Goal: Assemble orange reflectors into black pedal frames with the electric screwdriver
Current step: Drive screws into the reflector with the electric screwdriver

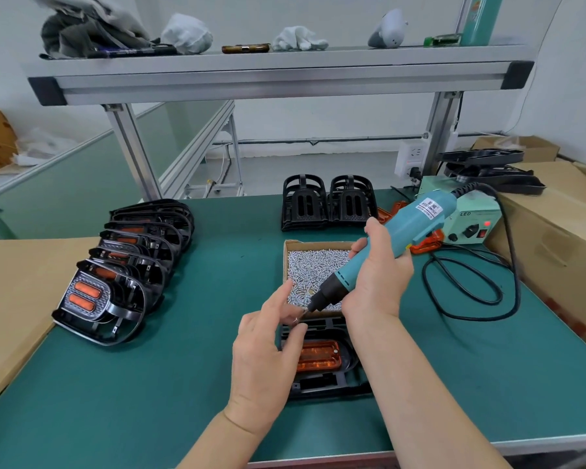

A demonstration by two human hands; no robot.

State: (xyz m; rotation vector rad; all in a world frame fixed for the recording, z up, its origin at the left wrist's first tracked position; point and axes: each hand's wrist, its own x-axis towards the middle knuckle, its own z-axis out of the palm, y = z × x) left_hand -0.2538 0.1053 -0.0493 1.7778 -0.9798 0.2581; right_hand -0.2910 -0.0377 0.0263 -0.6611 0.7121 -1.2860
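Observation:
My right hand point(376, 282) grips the teal electric screwdriver point(386, 245), tilted with its black tip pointing down-left. My left hand point(268, 353) pinches a small screw point(298, 318) at the bit's end. Beneath both hands a black pedal frame point(325, 384) lies flat on the green mat, with an orange reflector point(318, 357) seated in it. Just behind stands a cardboard box of screws point(312, 269). My left hand hides the frame's left part.
A row of pedal frames with reflectors point(122, 269) leans at the left. Two empty black frames point(329, 203) stand at the back. Loose orange reflectors point(427, 243) and the power supply box point(467, 221) sit at the right, its cable point(471, 296) looping on the mat. Cardboard boxes flank both sides.

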